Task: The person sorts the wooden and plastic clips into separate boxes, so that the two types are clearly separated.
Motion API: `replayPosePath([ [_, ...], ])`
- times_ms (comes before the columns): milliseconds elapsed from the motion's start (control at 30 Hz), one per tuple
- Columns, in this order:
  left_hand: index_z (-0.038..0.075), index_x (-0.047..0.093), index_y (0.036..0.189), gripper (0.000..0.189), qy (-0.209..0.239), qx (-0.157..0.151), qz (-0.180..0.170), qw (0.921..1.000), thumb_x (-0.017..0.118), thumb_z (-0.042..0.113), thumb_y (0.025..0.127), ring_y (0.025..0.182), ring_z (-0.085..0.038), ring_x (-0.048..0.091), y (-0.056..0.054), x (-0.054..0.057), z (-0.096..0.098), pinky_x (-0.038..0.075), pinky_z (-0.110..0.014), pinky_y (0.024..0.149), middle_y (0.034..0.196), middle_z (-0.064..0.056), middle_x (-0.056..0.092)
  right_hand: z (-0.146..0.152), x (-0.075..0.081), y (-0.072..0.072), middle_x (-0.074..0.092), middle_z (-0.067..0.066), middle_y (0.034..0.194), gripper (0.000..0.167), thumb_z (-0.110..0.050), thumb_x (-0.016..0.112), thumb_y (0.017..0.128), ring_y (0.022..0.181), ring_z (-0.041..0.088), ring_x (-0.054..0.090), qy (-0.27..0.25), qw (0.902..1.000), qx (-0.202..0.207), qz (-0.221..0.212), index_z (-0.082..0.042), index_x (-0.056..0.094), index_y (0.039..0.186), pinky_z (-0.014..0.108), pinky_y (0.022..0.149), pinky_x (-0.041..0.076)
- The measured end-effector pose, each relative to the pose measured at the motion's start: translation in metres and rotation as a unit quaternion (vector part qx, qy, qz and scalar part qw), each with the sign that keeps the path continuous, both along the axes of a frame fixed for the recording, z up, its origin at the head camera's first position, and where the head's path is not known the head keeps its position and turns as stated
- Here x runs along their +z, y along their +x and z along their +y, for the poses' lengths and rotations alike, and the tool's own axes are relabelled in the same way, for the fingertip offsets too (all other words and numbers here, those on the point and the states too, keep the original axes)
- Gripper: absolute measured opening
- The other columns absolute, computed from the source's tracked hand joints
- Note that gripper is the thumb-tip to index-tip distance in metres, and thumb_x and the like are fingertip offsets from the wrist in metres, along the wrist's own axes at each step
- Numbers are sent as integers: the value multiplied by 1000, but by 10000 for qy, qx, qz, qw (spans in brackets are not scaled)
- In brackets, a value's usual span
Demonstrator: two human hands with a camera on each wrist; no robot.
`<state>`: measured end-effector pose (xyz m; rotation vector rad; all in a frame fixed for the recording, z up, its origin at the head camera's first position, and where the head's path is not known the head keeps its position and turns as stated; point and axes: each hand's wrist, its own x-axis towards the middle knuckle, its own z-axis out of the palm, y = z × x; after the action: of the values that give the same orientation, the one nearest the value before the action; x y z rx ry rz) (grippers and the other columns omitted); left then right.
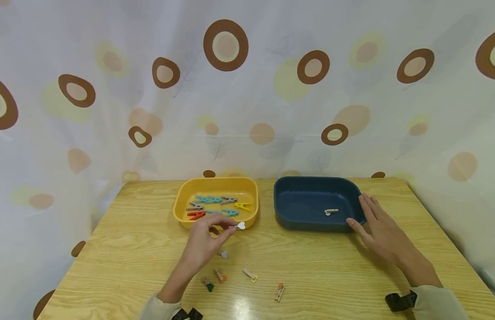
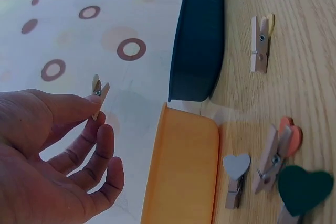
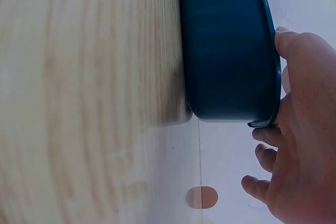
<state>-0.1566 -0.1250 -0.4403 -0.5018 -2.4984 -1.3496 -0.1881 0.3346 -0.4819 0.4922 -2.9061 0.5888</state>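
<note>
My left hand [image 1: 209, 238] pinches a small wooden clothespin [image 2: 98, 95] between thumb and fingertips, near the front rim of the yellow tray [image 1: 179, 195]. A white heart [image 1: 241, 226] shows at the clothespin's end in the head view. On the right, my other hand [image 1: 385, 235] rests at the near right corner of the dark blue tray [image 1: 303, 224], its thumb at the front rim and its fairly straight fingers along the side. One wooden clothespin with a white heart [image 1: 328, 213] lies inside the blue tray.
Several plastic clothespins [image 1: 209, 200] in blue, grey, red and yellow lie in the yellow tray. Before it on the table are wooden heart clothespins: white [image 1: 223, 254], orange [image 1: 220, 276], green [image 1: 208, 284], yellow [image 1: 250, 275] and another orange [image 1: 279, 292]. A patterned curtain [image 1: 247, 102] hangs behind.
</note>
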Motion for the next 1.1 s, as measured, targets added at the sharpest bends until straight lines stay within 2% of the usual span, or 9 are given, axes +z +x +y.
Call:
replayPosePath([
  [267, 22, 80, 93, 11, 261, -80, -141, 9995, 81, 12, 90, 83, -9, 65, -5, 1, 10, 54, -29, 70, 90, 14, 72, -1, 0, 0, 4, 24, 169, 85, -45, 49, 108, 156, 40, -2, 14, 10000, -41, -6, 2, 6, 163, 62, 121, 9],
  [567, 16, 80, 95, 6, 474, -374, -190, 9980, 81, 14, 90, 83, -12, 65, -17, -1, 25, 53, -35, 70, 90, 7, 72, -1, 1, 0, 7, 26, 169, 83, -43, 50, 108, 156, 41, -1, 28, 9999, 18, 142, 4, 7, 162, 60, 122, 8],
  [767, 14, 79, 96, 6, 572, -510, -328, 9965, 80, 12, 90, 83, -14, 65, -26, 1, 45, 51, -29, 68, 92, 4, 73, -1, 2, 1, 6, 26, 169, 83, -43, 50, 108, 156, 41, -1, 55, 9999, 20, 121, 4, 8, 162, 60, 122, 7],
  [1100, 10, 78, 97, 4, 486, -901, -217, 9945, 77, 9, 93, 79, -11, 63, -44, 4, 85, 51, -23, 63, 88, 0, 72, -1, 1, 2, 6, 26, 169, 83, -43, 50, 108, 156, 41, -1, 66, 9999, 3, 118, 4, 8, 162, 61, 122, 9],
])
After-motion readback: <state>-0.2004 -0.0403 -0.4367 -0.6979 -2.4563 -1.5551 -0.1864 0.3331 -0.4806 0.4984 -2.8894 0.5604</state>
